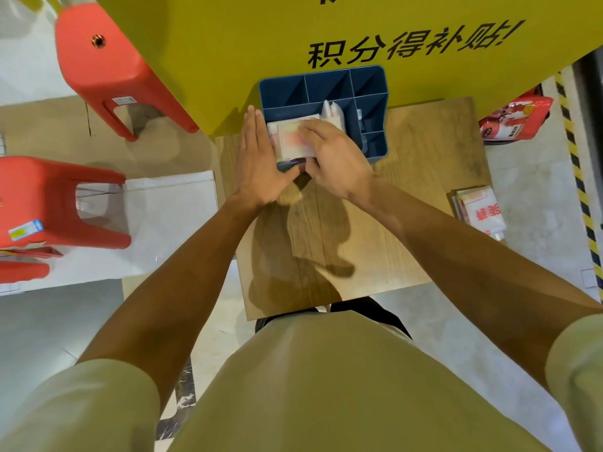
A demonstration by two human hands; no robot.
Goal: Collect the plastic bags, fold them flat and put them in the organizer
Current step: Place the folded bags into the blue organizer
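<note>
Two bare hands are working at the near-left corner of the blue organizer (326,89), which is sitting at the 12 o'clock end of the wooden table (408,190), partly against a yellow board (228,44) printed with black characters.

We are holding the left hand (257,164) flat and upright on its edge, fingers straight and together, pointing toward 12 o'clock. Its palm is facing the organizer's left wall and appears to be touching it; we cannot tell how firmly. The left forearm is reaching in from 7 o'clock.

We are laying the right hand (332,154) palm-down over the folded plastic bags (293,138), fingers slightly curled and pointing toward 10 o'clock, pressing the stack down. The thumb is tucked at the near edge of the stack by the organizer rim; whether it is pinching the bags is hidden. The right forearm is coming in from 4 o'clock.

The folded bags, pale with pink print, are lying in the organizer's large near-left compartment. A white folded item (332,114) is standing upright in the compartment just to their 2 o'clock.

At 3 o'clock, a second stack of bags (479,210) is resting on the table's right edge. Two red stools (104,66) are standing at 9 to 10 o'clock, and a red-and-white package (512,122) is lying at 2 o'clock.
</note>
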